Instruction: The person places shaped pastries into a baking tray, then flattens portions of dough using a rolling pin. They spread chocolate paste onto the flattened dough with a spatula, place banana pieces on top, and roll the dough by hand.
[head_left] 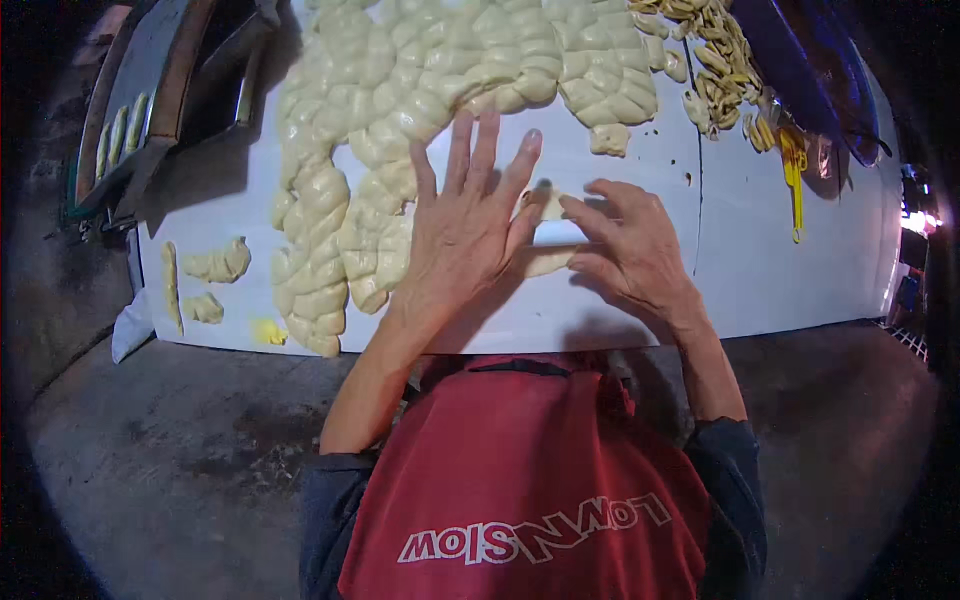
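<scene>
My left hand (462,225) lies palm down with its fingers spread, its fingertips close to the edge of a large spread of pale, cut dough pieces (420,75). To its right, my right hand (640,245) is bent, thumb and fingers apart, with the fingertips at the right ends of two small bits of dough. The upper bit (545,203) is partly covered by my fingers; the lower strip (548,261) lies near my right thumb. A pale band of white shows between them. A small square of dough (609,140) sits beyond my right hand.
Several loose dough scraps (218,262) and a yellow lump (269,332) lie at the table's near left. A tray (125,115) with dough sticks stands far left. Pale yellow curved slices (722,65), a yellow-handled tool (795,185) and a dark blue container (810,70) are at the far right.
</scene>
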